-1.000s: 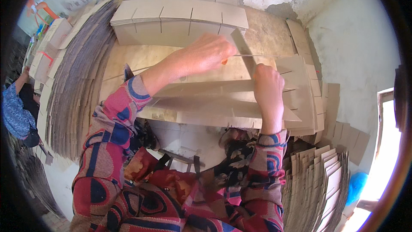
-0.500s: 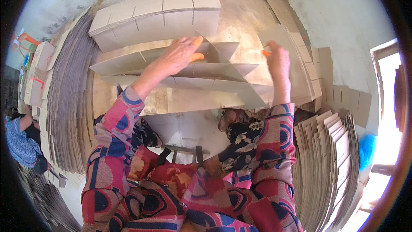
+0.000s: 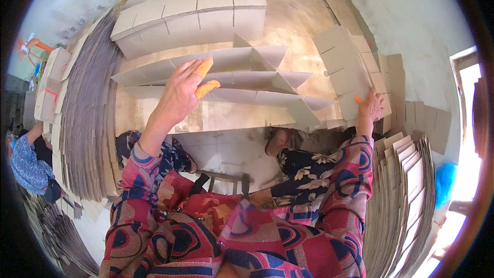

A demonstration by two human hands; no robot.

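Observation:
Three long cardboard strips (image 3: pixel 242 80) stand on edge on the wooden table, crossed at their right ends by a slotted cardboard strip (image 3: pixel 301 113). My left hand (image 3: pixel 181 92) is over the left part of these strips, its thumb and forefinger in orange finger covers and held apart with nothing between them. At the right, my right hand (image 3: pixel 371 105) touches the near end of a pile of flat slotted cardboard strips (image 3: pixel 337 64). Its thumb, also orange-tipped, rests on the top face and the fingers spread toward the outer edge.
A thick block of slotted cardboard (image 3: pixel 190 13) lies at the back of the table (image 3: pixel 288 15). Tall cardboard stacks stand left (image 3: pixel 85 108) and lower right (image 3: pixel 396 190). A blue bag (image 3: pixel 443 183) hangs by the doorway. Another person's sleeve (image 3: pixel 33 167) shows at far left.
My left hand has drawn back to the left and nearer, away from the crossing. My right hand has moved right and down onto the pile of strips.

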